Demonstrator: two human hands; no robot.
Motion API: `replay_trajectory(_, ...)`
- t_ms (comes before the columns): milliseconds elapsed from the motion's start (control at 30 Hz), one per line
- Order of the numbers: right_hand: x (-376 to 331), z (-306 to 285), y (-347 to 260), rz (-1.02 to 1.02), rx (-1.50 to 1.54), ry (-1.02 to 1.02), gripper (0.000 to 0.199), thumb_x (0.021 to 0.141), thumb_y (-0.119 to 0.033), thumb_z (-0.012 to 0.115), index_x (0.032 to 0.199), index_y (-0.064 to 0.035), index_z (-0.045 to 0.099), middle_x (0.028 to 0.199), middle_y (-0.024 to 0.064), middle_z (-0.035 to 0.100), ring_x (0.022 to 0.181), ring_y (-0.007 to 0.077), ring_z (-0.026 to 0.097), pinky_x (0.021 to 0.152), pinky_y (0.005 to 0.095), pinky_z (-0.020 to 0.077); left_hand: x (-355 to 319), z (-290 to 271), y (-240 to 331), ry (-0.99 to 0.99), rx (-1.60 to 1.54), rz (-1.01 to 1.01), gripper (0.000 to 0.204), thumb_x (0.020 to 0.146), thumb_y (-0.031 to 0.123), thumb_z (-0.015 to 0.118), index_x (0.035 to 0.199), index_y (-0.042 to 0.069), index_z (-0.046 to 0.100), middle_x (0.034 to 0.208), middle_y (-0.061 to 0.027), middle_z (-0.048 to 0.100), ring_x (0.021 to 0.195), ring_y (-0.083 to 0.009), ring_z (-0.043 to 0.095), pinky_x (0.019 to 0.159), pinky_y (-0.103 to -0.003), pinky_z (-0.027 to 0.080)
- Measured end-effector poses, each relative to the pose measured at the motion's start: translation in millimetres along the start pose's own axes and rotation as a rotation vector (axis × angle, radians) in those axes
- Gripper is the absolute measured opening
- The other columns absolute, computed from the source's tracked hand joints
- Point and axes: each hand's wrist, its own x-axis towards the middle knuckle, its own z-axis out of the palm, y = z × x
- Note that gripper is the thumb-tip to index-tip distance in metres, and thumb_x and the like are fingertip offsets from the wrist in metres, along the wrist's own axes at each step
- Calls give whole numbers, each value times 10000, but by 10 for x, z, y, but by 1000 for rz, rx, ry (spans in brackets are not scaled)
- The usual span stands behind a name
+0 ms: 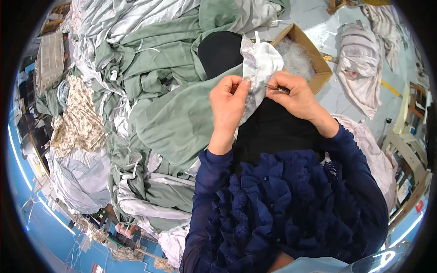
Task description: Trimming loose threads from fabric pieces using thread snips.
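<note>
My left hand (229, 98) is closed, thumb and fingers pinching the seam of a green and white cloth (177, 116). The cloth's pale gathered edge (261, 59) turns up between my hands, over my lap. In my closed right hand (296, 93) is a small dark metal tool that looks like thread snips (278, 88). Its pointed tip reaches the white edge, just right of my left thumb. My fingers cover much of the tool, so its full shape is hidden.
Heaped green and white cloth (154, 68) spreads on my left. Beyond my right hand stands an open cardboard box (323, 73) with greyish thread waste (291, 59). A pale cloth bundle (359, 63) lies on the floor at right, above a wooden stool (405, 150).
</note>
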Motion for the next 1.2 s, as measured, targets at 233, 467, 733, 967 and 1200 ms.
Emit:
replay_trajectory(233, 190, 183, -91, 143, 608, 9, 75, 930, -97, 615, 903, -35, 583, 758, -3, 577, 633, 72, 521, 560, 221, 418, 34, -40, -93, -42, -75, -42, 98, 888, 40, 678, 821, -13, 633, 685, 55, 562, 599, -15, 433, 529, -203, 352)
replay_trajectory(467, 81, -164, 271, 83, 77, 13, 68, 928, -96, 571, 889, -43, 552, 677, -25, 557, 577, 56, 493, 524, 217, 395, 48, -48, -100, -33, -35, -74, 78, 884, 32, 676, 830, -14, 645, 695, 58, 566, 613, -13, 432, 539, -204, 351)
replay_trajectory(733, -257, -961, 1018, -104, -689, 136, 147, 849, -22, 578, 991, -52, 568, 784, 210, 616, 740, 422, 608, 625, 459, 478, 30, -156, -66, -56, -141, -107, 66, 890, 27, 673, 843, -10, 644, 735, 57, 583, 647, -12, 452, 570, -198, 361)
replay_trajectory(967, -499, -1606, 2196, 323, -958, 296, 213, 876, -103, 602, 1088, -85, 623, 947, 223, 677, 837, 412, 653, 707, 479, 512, 5, -203, -96, -82, -191, -119, 78, 904, 52, 667, 848, 5, 640, 741, 65, 576, 644, -7, 433, 572, -194, 337)
replay_trajectory(1200, -153, -1160, 1622, 193, -756, 407, 323, 888, -174, 643, 1194, -72, 661, 1010, 169, 720, 868, 336, 699, 772, 391, 543, -59, -219, -188, -50, -175, -109, 88, 943, 83, 628, 880, 29, 597, 757, 69, 550, 658, -8, 415, 575, -197, 323)
